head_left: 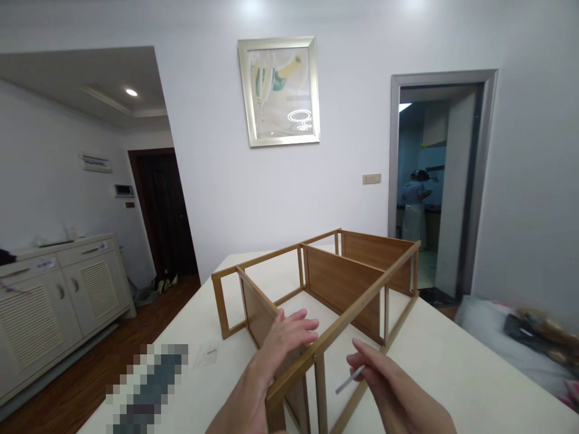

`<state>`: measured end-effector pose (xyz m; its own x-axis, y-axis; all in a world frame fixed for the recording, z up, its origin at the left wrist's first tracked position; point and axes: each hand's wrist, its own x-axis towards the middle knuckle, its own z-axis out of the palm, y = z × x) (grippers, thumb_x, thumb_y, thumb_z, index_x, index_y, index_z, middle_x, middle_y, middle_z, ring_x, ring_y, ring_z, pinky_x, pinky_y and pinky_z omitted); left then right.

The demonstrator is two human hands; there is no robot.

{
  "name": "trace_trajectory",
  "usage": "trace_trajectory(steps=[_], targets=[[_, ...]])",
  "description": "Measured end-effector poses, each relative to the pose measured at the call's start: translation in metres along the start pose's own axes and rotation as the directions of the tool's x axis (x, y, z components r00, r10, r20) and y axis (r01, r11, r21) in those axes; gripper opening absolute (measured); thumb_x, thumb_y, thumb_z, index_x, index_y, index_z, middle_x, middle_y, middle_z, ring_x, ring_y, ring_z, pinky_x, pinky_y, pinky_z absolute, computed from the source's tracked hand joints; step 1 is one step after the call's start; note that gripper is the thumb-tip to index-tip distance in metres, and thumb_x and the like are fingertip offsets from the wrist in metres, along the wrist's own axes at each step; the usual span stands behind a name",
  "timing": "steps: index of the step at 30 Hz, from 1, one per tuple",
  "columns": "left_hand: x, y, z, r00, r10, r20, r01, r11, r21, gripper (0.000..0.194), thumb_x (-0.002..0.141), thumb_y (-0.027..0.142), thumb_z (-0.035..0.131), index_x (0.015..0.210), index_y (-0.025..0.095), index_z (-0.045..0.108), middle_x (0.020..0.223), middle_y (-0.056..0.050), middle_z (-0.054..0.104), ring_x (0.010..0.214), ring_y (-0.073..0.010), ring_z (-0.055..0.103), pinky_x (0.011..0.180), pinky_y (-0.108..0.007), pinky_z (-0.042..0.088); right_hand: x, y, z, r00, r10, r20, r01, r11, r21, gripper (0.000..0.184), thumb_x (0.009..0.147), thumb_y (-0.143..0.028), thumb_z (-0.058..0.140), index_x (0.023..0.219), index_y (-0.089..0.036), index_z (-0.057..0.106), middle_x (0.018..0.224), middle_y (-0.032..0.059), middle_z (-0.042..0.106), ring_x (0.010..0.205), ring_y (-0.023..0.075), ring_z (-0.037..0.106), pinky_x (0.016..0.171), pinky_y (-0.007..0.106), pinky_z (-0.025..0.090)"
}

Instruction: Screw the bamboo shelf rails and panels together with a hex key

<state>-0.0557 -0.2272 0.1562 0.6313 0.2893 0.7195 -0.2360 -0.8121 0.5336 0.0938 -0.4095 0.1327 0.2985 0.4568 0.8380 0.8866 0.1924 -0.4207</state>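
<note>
A wooden shelf frame [348, 307] lies on its side on a white table, its brown panels [341, 286] standing between the rails. My left hand [283, 349] is at the near end, fingers stretched out over the nearest panel, beside the upper rail; whether it touches the wood I cannot tell. Between the fingertips of my right hand [384, 377] is a thin grey rod [348, 381], possibly a hex key, pointing down and left. That hand is to the right of the near post [320, 392]. A small round fastener [315, 358] shows on the rail above this post.
The white table [456, 374] extends around the frame. On its left are a small clear plastic bag [205, 354] and a pixelated dark object [151, 389]. Bagged items [520, 343] lie at the right. Beyond a doorway [393, 157], a person [415, 202] stands with their back turned.
</note>
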Motion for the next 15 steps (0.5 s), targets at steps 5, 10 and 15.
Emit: trace_trajectory(steps=[5, 10, 15], targets=[[-0.014, -0.005, 0.017, 0.994, 0.002, -0.111, 0.008, 0.995, 0.095, 0.050, 0.096, 0.065, 0.039, 0.116, 0.033, 0.071, 0.112, -0.009, 0.075, 0.125, -0.0325, 0.061, 0.116, -0.059, 0.036, -0.003, -0.001, 0.003, 0.994, 0.055, -0.098, -0.065, 0.993, -0.098, 0.035, 0.097, -0.046, 0.058, 0.128, -0.031, 0.065, 0.095, -0.0005, 0.080, 0.080, 0.0173, 0.078, 0.075, 0.019, 0.062], [-0.035, 0.001, 0.005, 0.998, 0.055, -0.009, -0.055, 0.996, 0.076, 0.055, 0.098, 0.061, 0.039, 0.141, 0.031, 0.056, 0.143, -0.009, 0.060, 0.142, -0.0353, 0.044, 0.118, -0.059, 0.035, -0.005, 0.011, 0.010, 0.990, -0.138, -0.016, 0.137, 0.987, -0.083, 0.021, 0.096, -0.038, 0.061, 0.111, -0.030, 0.074, 0.096, -0.0016, 0.080, 0.078, 0.0164, 0.078, 0.074, 0.019, 0.064], [-0.035, -0.003, 0.002, 0.998, 0.059, 0.032, -0.061, 0.995, 0.082, 0.050, 0.099, 0.054, 0.043, 0.143, 0.031, 0.054, 0.145, -0.007, 0.058, 0.143, -0.0352, 0.042, 0.118, -0.059, 0.035, -0.011, 0.015, 0.010, 0.962, -0.269, -0.041, 0.265, 0.961, -0.082, 0.019, 0.094, -0.029, 0.064, 0.111, -0.031, 0.074, 0.094, 0.0015, 0.078, 0.084, 0.0192, 0.077, 0.075, 0.025, 0.065]])
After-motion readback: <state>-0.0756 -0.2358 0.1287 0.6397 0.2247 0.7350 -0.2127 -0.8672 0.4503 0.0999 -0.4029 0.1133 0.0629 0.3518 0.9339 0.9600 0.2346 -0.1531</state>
